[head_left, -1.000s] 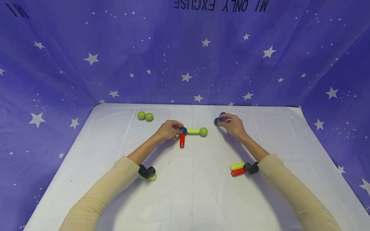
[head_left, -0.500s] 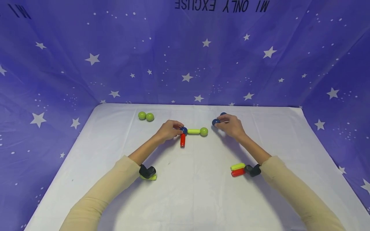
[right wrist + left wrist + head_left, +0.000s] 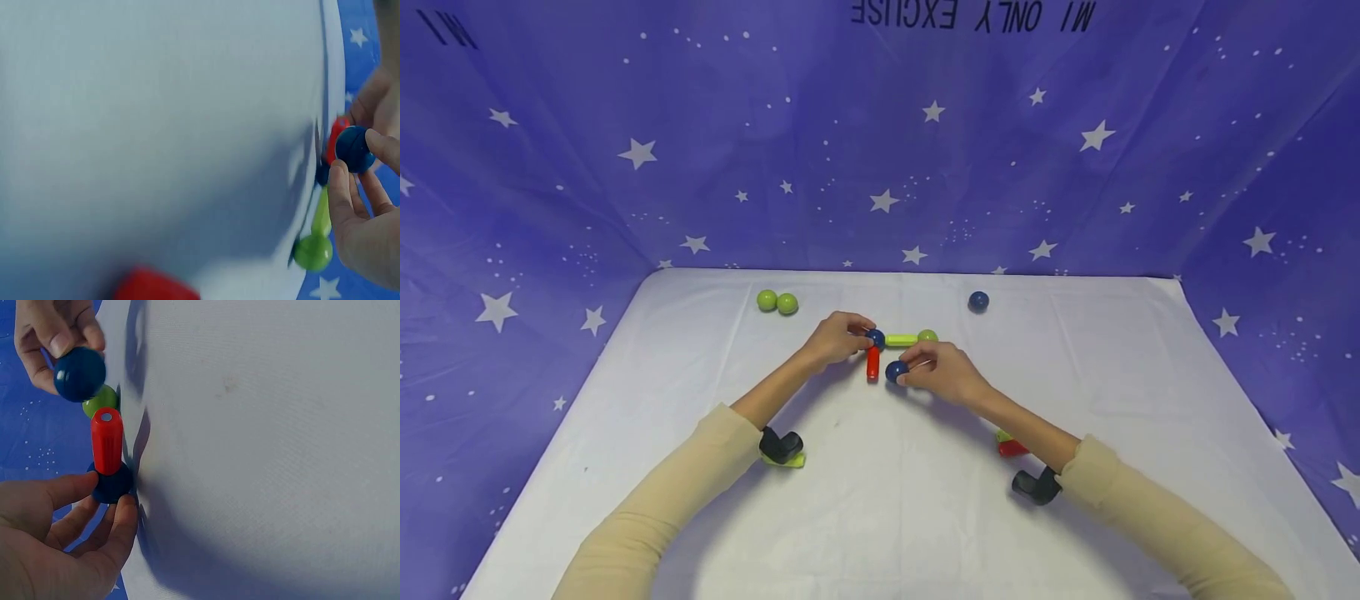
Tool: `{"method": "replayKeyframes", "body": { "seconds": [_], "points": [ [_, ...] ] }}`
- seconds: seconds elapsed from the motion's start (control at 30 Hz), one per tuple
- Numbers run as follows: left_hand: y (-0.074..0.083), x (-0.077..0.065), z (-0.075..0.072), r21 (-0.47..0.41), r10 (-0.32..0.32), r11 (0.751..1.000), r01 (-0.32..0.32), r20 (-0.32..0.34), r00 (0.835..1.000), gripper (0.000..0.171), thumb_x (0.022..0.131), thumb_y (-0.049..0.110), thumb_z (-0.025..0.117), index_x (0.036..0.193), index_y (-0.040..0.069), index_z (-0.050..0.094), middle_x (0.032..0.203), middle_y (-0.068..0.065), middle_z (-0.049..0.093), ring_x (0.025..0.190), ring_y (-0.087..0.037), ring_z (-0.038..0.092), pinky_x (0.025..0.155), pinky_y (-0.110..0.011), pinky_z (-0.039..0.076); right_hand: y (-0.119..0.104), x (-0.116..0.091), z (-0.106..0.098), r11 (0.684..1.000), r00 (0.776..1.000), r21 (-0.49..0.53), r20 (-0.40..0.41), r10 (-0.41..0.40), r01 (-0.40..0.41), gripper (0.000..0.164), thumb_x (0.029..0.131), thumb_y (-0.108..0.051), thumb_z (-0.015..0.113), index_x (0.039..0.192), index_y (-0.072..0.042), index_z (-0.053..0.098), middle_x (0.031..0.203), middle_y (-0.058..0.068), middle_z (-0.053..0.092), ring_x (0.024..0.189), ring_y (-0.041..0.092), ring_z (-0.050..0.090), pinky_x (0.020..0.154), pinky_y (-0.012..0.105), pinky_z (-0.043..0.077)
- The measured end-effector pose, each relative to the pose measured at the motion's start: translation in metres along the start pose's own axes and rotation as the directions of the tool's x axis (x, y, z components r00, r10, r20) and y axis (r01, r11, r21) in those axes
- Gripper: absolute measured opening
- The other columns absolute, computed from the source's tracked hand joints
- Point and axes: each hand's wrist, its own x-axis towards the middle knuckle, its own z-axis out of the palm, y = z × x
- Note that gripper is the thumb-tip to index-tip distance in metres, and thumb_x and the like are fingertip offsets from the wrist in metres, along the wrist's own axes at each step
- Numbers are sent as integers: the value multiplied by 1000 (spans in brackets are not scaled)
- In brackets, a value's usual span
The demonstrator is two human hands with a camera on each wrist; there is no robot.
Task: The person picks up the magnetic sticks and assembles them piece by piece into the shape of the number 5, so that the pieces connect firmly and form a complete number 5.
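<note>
My left hand [image 3: 840, 337] pinches a dark blue ball [image 3: 113, 485] at the corner of a small assembly. From that ball a red rod [image 3: 107, 442] points toward me, its free end showing a small metal disc. A yellow-green rod [image 3: 901, 340] runs right from the same ball to a green ball [image 3: 313, 252]. A second blue ball [image 3: 897, 372] is held between the thumb and fingertips of my right hand [image 3: 946, 372]. It sits just right of the red rod's free end, apart from it in the head view.
A loose blue ball [image 3: 978, 302] lies at the back right, and two green balls [image 3: 777, 302] at the back left. Beneath my right forearm lie a red rod [image 3: 1013, 449] and a yellow-green rod [image 3: 1002, 435]. Another yellow-green rod [image 3: 790, 461] is partly hidden near my left wrist camera [image 3: 781, 447].
My right hand has carried its blue ball from the back right, leftward and nearer, to beside the red rod. The other blue ball there is now uncovered. My left hand has stayed in place.
</note>
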Motion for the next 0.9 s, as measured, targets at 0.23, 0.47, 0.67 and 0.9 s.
{"method": "replayKeyframes", "body": {
  "seconds": [0.23,0.47,0.67,0.9],
  "points": [
    [1,-1,-1,1,22,1000,-22,-2,1000,31,93,7,68,123,2,68,113,-17,68,86,-26,64,65,-25,48,-2,-1,23,1000,999,13,45,-22,22,27,82,-13,83,105,-6,71,93,0,72,84,15,68,75,31,53],
    [2,-2,0,-16,24,1000,-24,-3,1000,31,92,5,68,123,1,68,111,-17,68,85,-26,65,64,-25,48,-5,2,32,999,997,20,70,-29,28,25,82,-11,83,102,-6,70,90,0,71,81,14,67,73,30,52],
    [0,-7,1,15,43,999,-43,-17,999,38,93,8,69,131,4,63,119,-18,66,103,-30,63,79,-35,52,-2,5,37,1000,997,18,69,-18,17,25,80,-7,83,100,-5,68,87,1,70,79,15,66,73,29,51],
    [-7,-37,0,-9,87,996,-87,-2,996,20,91,7,68,111,4,65,95,-9,69,83,-23,65,69,-31,50,0,6,38,999,997,37,69,-28,26,26,79,-7,84,99,-5,68,87,1,70,78,14,66,71,28,50]
  ]
}}
